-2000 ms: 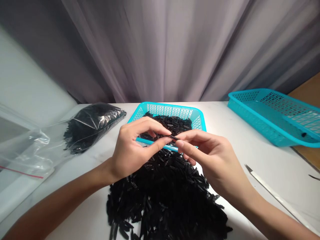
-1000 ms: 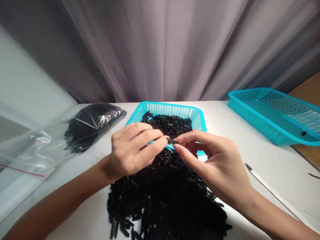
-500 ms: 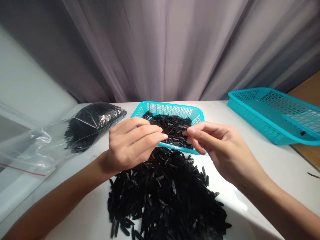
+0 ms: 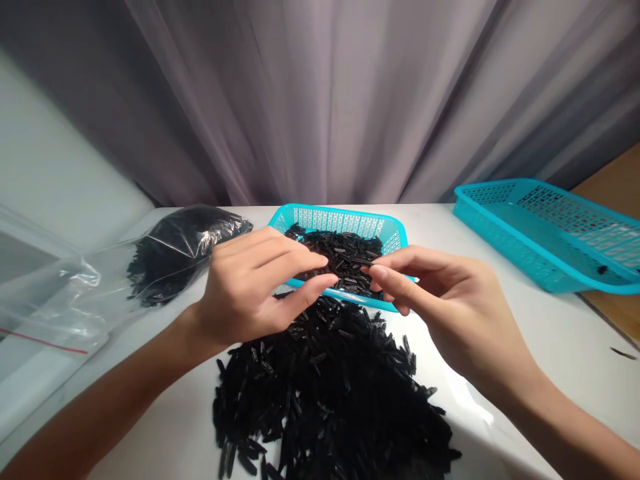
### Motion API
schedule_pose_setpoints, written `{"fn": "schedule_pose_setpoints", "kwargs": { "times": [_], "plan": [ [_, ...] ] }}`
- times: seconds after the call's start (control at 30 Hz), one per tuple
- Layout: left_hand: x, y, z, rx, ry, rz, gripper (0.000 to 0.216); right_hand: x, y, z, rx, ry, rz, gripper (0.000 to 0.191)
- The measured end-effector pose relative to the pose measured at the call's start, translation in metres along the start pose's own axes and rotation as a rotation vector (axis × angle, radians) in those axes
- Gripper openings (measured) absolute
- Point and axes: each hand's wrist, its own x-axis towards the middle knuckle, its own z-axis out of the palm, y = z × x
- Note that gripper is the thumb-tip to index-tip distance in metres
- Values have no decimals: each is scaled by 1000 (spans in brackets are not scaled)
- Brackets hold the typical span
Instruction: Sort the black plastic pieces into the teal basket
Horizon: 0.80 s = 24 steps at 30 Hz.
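Observation:
A big heap of small black plastic pieces [image 4: 330, 393] lies on the white table in front of me. Behind it stands a turquoise basket [image 4: 395, 233] holding more of the same pieces. My left hand [image 4: 250, 293] hovers over the heap's far edge, its fingers stretched out and its thumb apart, with nothing seen between them. My right hand [image 4: 440, 307] is at the basket's near right rim. Its thumb and forefinger are pinched together and the other fingers curled; I cannot make out whether anything is in the pinch.
A clear bag of black pieces [image 4: 185, 247] lies at the left, with an empty zip bag [image 4: 45, 313] nearer the left edge. A second turquoise basket [image 4: 550, 227] stands at the right. Grey curtain hangs behind the table.
The two hands held one black piece together, then parted. My right hand carried it over the basket, and the piece no longer shows between the hands.

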Motion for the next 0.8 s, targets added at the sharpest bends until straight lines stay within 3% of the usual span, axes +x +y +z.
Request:
{"fn": "schedule_pose_setpoints", "kwargs": {
  "times": [0.13,0.33,0.8],
  "plan": [
    [-1,7,4,-63,8,-3,22,-3,-5,4,-42,-26,-19,14],
    [0,13,8,-201,47,-106,9,-7,-4,6,-85,-71,-24,13],
    [1,16,5,-308,51,-230,14,-7,-7,6,8,-109,-4,8]
  ]
}}
